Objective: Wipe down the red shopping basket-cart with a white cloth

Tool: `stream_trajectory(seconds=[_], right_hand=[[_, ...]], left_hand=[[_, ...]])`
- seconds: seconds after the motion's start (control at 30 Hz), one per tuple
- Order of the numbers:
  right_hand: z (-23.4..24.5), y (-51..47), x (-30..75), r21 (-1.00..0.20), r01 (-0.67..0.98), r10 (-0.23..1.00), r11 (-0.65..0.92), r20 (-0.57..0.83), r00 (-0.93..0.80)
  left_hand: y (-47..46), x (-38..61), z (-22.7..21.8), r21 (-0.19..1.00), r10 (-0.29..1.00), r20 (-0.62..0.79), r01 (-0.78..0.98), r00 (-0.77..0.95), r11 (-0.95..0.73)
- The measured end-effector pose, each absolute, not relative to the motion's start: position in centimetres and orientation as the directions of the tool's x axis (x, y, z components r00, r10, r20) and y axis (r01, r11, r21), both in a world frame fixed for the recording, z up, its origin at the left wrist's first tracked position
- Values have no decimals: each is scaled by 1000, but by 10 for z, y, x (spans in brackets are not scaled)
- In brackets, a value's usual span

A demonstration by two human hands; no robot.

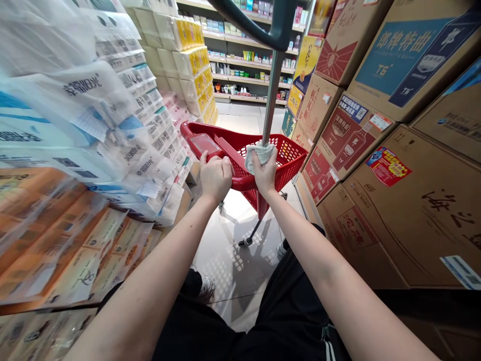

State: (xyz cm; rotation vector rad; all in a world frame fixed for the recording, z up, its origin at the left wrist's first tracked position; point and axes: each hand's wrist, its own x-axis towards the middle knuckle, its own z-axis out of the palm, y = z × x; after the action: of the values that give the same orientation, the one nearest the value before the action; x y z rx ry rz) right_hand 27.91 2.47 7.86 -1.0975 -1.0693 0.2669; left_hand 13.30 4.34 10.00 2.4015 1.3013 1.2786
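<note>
In front of me stands a red plastic shopping cart point(291, 165) with a perforated basket. My left hand point(216, 175) is closed round the cart's red handle bar, to the left. My right hand point(265, 173) grips a pale grey-green cloth point(255, 154) at the near side of the basket, by the base of a metal pole point(272, 95). Whether the cloth touches the pole I cannot tell. A dark curved handle point(280, 30) tops the pole, close to the camera.
Wrapped paper packs point(112, 115) are stacked high on the left, with orange packs point(48, 240) lower down. Printed cardboard boxes point(406, 190) form a wall on the right. Shelves of bottles and small goods point(251, 65) close the far end. Tiled floor point(233, 286) runs between.
</note>
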Motion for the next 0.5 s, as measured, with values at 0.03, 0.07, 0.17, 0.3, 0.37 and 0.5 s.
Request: stream_trajectory(seconds=[0.03,0.07,0.17,0.3,0.37,0.5], right_hand=[[76,24,281,-825,310,650,473,564,509],[76,23,282,-828,314,650,465,560,514],[82,24,282,-834,327,638,444,550,539],[88,30,283,-828,322,642,460,560,524],[86,37,285,-823,330,654,463,568,499],[74,54,295,-819,363,714,445,569,408]], left_hand=[[42,135,101,469,741,617,633,264,-616],[41,137,101,471,743,618,634,259,-613],[42,140,100,472,739,626,634,248,-613],[47,139,96,472,731,639,628,239,-619],[48,138,94,474,728,644,624,235,-621],[50,139,91,467,728,641,630,242,-621]])
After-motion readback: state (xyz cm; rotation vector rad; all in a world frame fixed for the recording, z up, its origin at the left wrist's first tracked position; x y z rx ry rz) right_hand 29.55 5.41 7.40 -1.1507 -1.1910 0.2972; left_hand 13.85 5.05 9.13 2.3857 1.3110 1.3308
